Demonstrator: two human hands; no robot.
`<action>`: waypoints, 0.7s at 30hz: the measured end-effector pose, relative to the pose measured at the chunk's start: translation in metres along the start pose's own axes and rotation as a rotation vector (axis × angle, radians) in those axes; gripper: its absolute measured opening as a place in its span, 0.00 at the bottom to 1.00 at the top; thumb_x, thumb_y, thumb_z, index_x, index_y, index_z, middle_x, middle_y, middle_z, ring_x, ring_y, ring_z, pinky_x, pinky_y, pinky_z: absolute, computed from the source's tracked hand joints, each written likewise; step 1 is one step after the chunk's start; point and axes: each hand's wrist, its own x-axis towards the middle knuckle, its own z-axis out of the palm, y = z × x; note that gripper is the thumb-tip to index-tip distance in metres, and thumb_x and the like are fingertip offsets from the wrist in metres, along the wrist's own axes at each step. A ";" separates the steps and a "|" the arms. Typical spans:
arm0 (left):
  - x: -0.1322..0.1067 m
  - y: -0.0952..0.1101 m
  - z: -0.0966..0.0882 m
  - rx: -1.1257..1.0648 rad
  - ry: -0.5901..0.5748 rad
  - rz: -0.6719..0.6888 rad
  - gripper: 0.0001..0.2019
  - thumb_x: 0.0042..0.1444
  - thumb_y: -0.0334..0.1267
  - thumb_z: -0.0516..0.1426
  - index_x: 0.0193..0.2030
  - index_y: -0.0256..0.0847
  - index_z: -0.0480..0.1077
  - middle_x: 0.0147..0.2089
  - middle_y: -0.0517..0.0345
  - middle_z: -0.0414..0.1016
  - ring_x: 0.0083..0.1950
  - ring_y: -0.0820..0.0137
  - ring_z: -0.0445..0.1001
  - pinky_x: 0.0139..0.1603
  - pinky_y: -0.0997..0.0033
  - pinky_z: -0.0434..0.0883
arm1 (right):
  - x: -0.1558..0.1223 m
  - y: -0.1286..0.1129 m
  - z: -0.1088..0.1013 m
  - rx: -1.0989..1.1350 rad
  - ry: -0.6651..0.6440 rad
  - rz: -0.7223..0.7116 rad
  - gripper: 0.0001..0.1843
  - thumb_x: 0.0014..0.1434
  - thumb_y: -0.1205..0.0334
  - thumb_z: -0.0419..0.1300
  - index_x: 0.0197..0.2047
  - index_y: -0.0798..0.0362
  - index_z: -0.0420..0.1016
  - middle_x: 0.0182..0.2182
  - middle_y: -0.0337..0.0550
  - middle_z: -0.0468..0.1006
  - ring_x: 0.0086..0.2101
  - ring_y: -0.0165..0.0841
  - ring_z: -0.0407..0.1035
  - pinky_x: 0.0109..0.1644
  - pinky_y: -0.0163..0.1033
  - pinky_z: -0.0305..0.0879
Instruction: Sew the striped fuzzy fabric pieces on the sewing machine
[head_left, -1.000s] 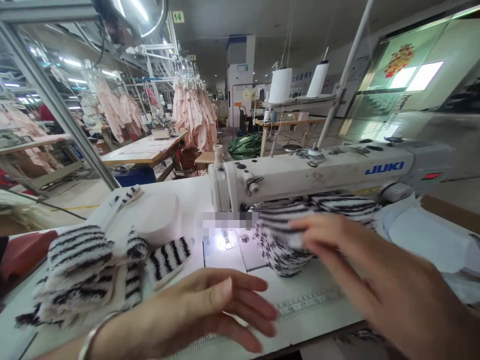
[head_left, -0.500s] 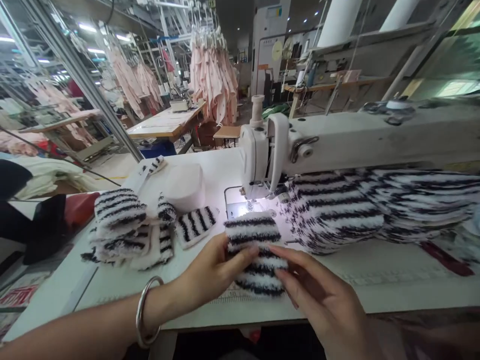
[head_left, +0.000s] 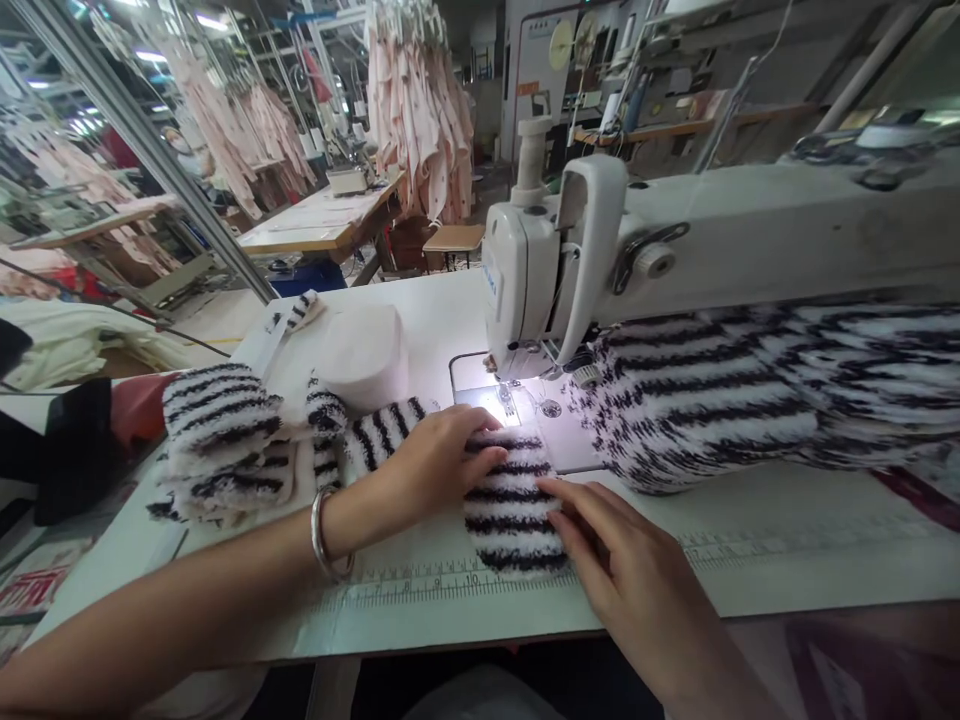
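A small black-and-white striped fleece piece [head_left: 510, 500] lies flat on the sewing table [head_left: 750, 575], just in front of the needle plate [head_left: 501, 400] of the white sewing machine [head_left: 555, 260]. My left hand [head_left: 431, 460], bracelet on the wrist, rests with its fingers laid over the piece's left and top edge. My right hand [head_left: 622, 560] presses its fingertips flat on the piece's lower right edge. Neither hand grips it; both lie on top.
A large bundle of the same striped fleece [head_left: 750, 390] fills the space under the machine arm at right. A stack of striped pieces [head_left: 225, 450] and a white roll [head_left: 364, 355] sit at left. A ruler strip [head_left: 450, 585] runs along the table's front edge.
My right hand pulled a striped piece from the bundle; both hands brought it to the table front, then slid it forward to the needle plate. The view moved closer to the machine.
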 end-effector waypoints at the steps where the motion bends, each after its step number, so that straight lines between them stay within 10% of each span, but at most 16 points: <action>1: 0.001 -0.001 0.001 0.003 -0.007 0.010 0.09 0.59 0.38 0.56 0.44 0.37 0.71 0.40 0.52 0.75 0.38 0.66 0.72 0.39 0.69 0.66 | -0.002 0.001 0.003 -0.021 -0.001 -0.021 0.15 0.64 0.63 0.48 0.49 0.52 0.72 0.40 0.45 0.78 0.39 0.34 0.75 0.39 0.37 0.72; 21: -0.001 -0.006 0.006 -0.016 -0.029 -0.211 0.09 0.59 0.43 0.55 0.36 0.41 0.71 0.27 0.63 0.71 0.26 0.74 0.64 0.28 0.75 0.60 | -0.016 0.007 0.023 -0.177 0.104 -0.163 0.21 0.63 0.72 0.47 0.58 0.55 0.65 0.35 0.41 0.78 0.33 0.30 0.75 0.34 0.32 0.72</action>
